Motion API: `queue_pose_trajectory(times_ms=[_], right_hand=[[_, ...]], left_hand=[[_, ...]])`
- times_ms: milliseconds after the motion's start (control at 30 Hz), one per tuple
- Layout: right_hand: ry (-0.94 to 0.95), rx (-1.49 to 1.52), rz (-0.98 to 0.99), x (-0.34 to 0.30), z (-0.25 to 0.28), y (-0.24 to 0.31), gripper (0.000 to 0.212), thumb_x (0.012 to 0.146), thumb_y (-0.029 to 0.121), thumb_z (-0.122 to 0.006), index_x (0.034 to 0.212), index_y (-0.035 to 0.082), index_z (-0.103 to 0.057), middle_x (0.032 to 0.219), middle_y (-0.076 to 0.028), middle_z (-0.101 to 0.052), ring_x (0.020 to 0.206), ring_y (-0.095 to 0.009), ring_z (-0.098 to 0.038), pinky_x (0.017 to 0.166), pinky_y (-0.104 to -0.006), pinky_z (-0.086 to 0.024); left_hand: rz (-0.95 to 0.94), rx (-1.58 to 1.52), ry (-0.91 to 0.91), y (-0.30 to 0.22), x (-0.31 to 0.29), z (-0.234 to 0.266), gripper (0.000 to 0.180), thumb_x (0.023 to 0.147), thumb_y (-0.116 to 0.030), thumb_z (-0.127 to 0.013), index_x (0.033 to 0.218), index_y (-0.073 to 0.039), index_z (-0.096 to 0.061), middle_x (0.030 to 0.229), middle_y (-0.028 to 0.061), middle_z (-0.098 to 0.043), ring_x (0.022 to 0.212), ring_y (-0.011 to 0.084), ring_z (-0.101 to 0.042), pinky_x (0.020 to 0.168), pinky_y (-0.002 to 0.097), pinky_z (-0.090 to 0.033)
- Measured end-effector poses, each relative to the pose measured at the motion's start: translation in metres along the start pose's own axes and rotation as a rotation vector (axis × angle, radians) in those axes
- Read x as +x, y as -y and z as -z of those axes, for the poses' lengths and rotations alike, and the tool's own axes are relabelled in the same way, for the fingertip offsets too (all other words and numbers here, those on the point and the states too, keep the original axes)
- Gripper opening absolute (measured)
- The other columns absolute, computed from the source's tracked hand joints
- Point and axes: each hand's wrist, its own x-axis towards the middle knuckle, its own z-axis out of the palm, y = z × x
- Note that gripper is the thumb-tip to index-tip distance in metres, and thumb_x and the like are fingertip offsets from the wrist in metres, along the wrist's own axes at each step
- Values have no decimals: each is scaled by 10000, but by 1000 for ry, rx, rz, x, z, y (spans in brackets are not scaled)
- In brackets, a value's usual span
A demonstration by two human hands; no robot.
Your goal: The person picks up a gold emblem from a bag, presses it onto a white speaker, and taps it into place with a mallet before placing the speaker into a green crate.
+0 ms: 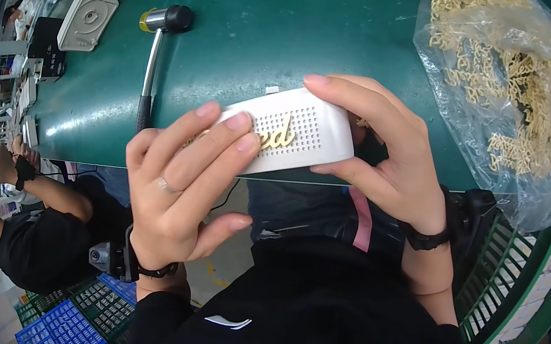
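My right hand [402,149] grips the right end of a white plastic housing [310,127] with a grid of small holes, thumb near its lower edge and fingers along the top. A gold script lettering badge [279,140] lies on the perforated face, its left part hidden under my left hand [178,193]. The fingers of that hand lie stretched across the face, while its thumb stands away below the housing. The housing is tilted, its right end higher, above the front edge of the green table [238,44].
A clear plastic bag [456,143] of gold lettering badges [527,132] lies at right. A two-faced mallet [154,55] and a white square part [88,20] sit at left. A co-worker [49,237] is at left; a green crate [524,283] stands at right, blue crates [63,329] lower left.
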Motion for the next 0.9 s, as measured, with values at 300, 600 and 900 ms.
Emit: queue_pose_trajectory(times_ms=[300,600,900], right_hand=[[52,-165,0,-3,9,6,585,708,100,-783,1261,98,-591,1189,-154,-589,1017,-286,-607,818,-348,-511],[88,-399,63,-11,-5,22,496,752,160,-762,1223,143,-610,1183,-109,-583,936,-287,-627,771,-367,-527],[-232,-76,-144,-23,-3,59,536,832,19,-632,1332,28,-440,1210,-190,-580,869,-224,-581,755,-325,-491]], left_hand=[[-1,-90,-30,5,1,5,647,843,-524,-583,1308,-75,-560,1302,74,-594,1269,298,-497,1054,456,-286],[-113,-76,-40,-7,-1,-10,678,769,-419,-742,1318,-82,-532,1372,187,-503,1193,331,-529,932,438,-425],[21,-403,-650,-22,-10,-19,656,717,-254,-820,1276,-45,-548,1233,148,-583,1084,313,-583,869,402,-480]])
